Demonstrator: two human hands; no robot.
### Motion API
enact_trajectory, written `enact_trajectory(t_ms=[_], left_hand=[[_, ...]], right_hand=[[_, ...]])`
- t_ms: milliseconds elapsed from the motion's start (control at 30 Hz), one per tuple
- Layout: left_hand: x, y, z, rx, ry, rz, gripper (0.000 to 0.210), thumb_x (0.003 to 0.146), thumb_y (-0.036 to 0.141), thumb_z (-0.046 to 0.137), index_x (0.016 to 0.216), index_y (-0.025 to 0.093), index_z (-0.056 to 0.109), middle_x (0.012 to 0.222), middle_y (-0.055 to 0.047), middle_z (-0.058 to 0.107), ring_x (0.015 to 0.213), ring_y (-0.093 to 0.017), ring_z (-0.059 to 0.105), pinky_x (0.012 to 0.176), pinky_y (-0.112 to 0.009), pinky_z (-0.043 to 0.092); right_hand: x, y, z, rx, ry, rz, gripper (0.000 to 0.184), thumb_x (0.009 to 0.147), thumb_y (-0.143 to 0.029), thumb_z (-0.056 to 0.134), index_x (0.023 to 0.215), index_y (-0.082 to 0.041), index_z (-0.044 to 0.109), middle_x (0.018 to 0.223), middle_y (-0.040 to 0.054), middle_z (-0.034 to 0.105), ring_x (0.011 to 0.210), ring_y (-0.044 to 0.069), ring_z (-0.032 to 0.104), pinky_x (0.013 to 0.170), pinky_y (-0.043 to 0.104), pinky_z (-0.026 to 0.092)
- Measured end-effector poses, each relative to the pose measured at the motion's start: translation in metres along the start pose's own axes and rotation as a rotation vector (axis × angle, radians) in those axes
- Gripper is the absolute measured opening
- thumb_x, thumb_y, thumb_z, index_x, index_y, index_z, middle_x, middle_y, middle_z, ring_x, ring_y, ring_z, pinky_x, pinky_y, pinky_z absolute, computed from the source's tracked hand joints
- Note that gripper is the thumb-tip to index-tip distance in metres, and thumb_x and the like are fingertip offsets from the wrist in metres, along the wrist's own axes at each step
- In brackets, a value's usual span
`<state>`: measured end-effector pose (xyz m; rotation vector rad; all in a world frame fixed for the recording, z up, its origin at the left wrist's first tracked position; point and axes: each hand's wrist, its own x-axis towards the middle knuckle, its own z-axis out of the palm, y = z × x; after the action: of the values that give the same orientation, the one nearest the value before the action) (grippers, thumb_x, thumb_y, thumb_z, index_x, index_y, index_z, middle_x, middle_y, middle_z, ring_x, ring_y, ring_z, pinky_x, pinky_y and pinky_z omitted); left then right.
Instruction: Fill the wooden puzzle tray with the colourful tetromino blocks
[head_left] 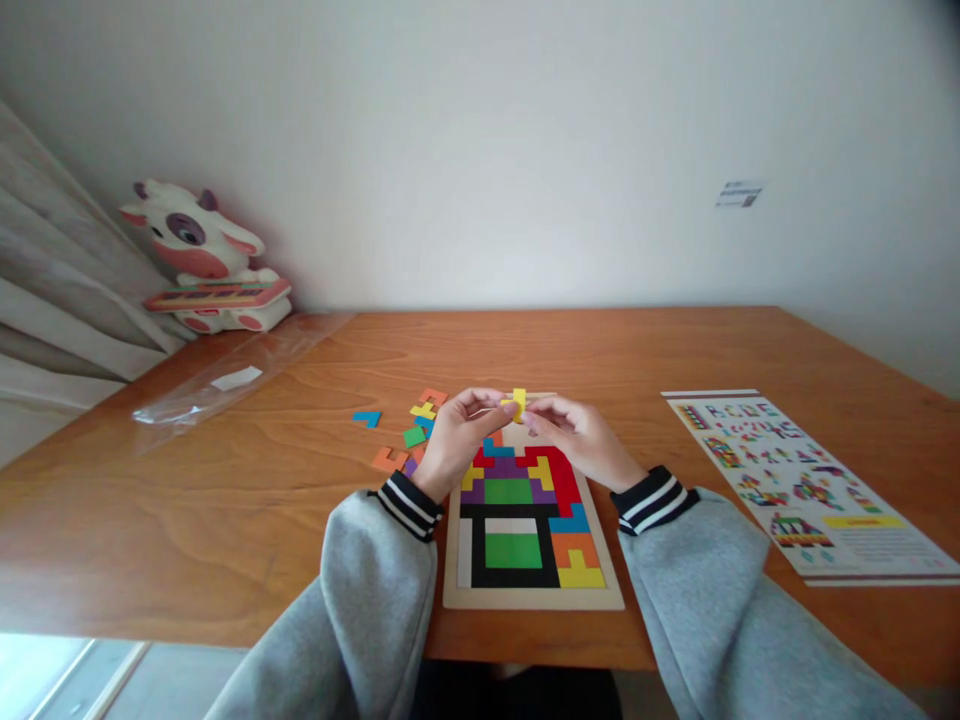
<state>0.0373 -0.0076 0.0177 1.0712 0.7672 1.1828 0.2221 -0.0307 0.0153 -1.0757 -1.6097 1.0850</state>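
Partly hidden yellow piece (519,398), hands (459,432) overlapping tray (532,600)

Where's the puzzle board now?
In the head view, the board lies lower centre, left of the sheet, its far end partly hidden by the left hand and right hand.

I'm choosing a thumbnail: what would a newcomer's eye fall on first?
Likely the multicolored puzzle board at the table's near edge, where the left hand and right hand meet at a yellow piece over its far end. Next, the cow-shaped toy keyboard, far left by the curtain.
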Motion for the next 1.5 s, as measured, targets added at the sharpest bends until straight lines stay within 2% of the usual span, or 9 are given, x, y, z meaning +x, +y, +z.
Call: enact_trajectory(t_ms=[167, 300, 367, 467, 700, 933, 1233, 1367, 1500], left_hand=[[-0.004, -0.002, -0.010, 0.159, -0.046, 0.056, 0.033, 0.067, 0.035, 0.088, 0.081, 0.017, 0.065, 0.087, -0.004, 0.073, 0.081, -0.015, 0.069, 0.076, -0.028, 0.054], [-0.007, 0.004, -0.032, 0.610, -0.021, 0.313, 0.021, 0.078, 0.034, 0.078, 0.092, 0.021, 0.070, 0.094, -0.005, 0.073, 0.085, -0.019, 0.067, 0.078, -0.031, 0.053], [-0.008, 0.007, -0.044, 0.854, -0.098, 0.457, 0.018, 0.081, 0.031, 0.075, 0.097, 0.024, 0.072, 0.098, -0.006, 0.073, 0.093, -0.022, 0.065, 0.087, -0.036, 0.052], [-0.010, 0.010, -0.053, 1.033, -0.251, 0.587, 0.020, 0.088, 0.026, 0.067, 0.108, 0.025, 0.071, 0.106, -0.007, 0.073, 0.102, -0.025, 0.064, 0.095, -0.040, 0.050], [-0.012, 0.003, -0.050, 1.168, -0.494, 0.662, 0.028, 0.094, 0.023, 0.058, 0.121, 0.024, 0.066, 0.124, -0.008, 0.070, 0.116, -0.025, 0.059, 0.103, -0.045, 0.049], [-0.012, -0.002, -0.052, 1.209, -0.500, 0.651, 0.028, 0.095, 0.024, 0.058, 0.120, 0.026, 0.067, 0.126, -0.006, 0.069, 0.119, -0.027, 0.058, 0.101, -0.047, 0.050], [-0.012, 0.001, -0.051, 1.246, -0.546, 0.651, 0.023, 0.095, 0.025, 0.057, 0.113, 0.025, 0.071, 0.120, -0.006, 0.072, 0.111, -0.025, 0.060, 0.098, -0.044, 0.050], [-0.012, 0.001, -0.051, 1.215, -0.585, 0.669, 0.026, 0.096, 0.024, 0.056, 0.118, 0.026, 0.069, 0.123, -0.006, 0.071, 0.115, -0.025, 0.059, 0.100, -0.044, 0.050], [-0.011, 0.000, -0.052, 1.221, -0.614, 0.676, 0.025, 0.097, 0.024, 0.055, 0.116, 0.027, 0.070, 0.113, -0.005, 0.074, 0.112, -0.023, 0.061, 0.096, -0.039, 0.052]], right_hand=[[0.002, 0.003, -0.004, 0.002, 0.018, 0.030, 0.033, 0.086, -0.052, 0.064, 0.098, -0.021, 0.068, 0.099, 0.0066, 0.075, 0.079, 0.017, 0.071, 0.076, 0.035, 0.059], [0.002, 0.008, -0.009, -0.162, 0.095, -0.011, 0.029, 0.089, -0.046, 0.061, 0.102, -0.020, 0.070, 0.100, 0.0082, 0.076, 0.087, 0.020, 0.072, 0.079, 0.037, 0.058], [0.001, 0.011, -0.011, -0.298, 0.102, -0.037, 0.026, 0.092, -0.040, 0.059, 0.101, -0.021, 0.072, 0.101, 0.0081, 0.077, 0.088, 0.021, 0.071, 0.078, 0.037, 0.057], [0.001, 0.013, -0.010, -0.437, 0.031, -0.054, 0.023, 0.093, -0.034, 0.056, 0.099, -0.022, 0.075, 0.099, 0.0069, 0.078, 0.085, 0.021, 0.072, 0.076, 0.036, 0.056], [0.002, 0.019, -0.007, -0.544, -0.033, -0.161, 0.021, 0.095, -0.031, 0.055, 0.098, -0.024, 0.075, 0.102, 0.0069, 0.076, 0.095, 0.023, 0.070, 0.088, 0.041, 0.054], [0.002, 0.022, -0.009, -0.556, -0.058, -0.189, 0.022, 0.097, -0.028, 0.052, 0.102, -0.024, 0.073, 0.105, 0.0076, 0.074, 0.100, 0.023, 0.068, 0.093, 0.042, 0.052], [0.000, 0.023, -0.008, -0.571, -0.107, -0.220, 0.021, 0.094, -0.026, 0.052, 0.097, -0.022, 0.072, 0.099, 0.0087, 0.067, 0.090, 0.021, 0.067, 0.085, 0.039, 0.055], [0.002, 0.021, -0.010, -0.498, -0.026, -0.167, 0.024, 0.097, -0.032, 0.050, 0.104, -0.022, 0.070, 0.104, 0.0085, 0.069, 0.095, 0.020, 0.067, 0.084, 0.036, 0.054], [0.003, 0.023, -0.014, -0.419, 0.107, -0.104, 0.028, 0.099, -0.037, 0.046, 0.110, -0.022, 0.067, 0.109, 0.0083, 0.071, 0.099, 0.021, 0.067, 0.085, 0.036, 0.053]])
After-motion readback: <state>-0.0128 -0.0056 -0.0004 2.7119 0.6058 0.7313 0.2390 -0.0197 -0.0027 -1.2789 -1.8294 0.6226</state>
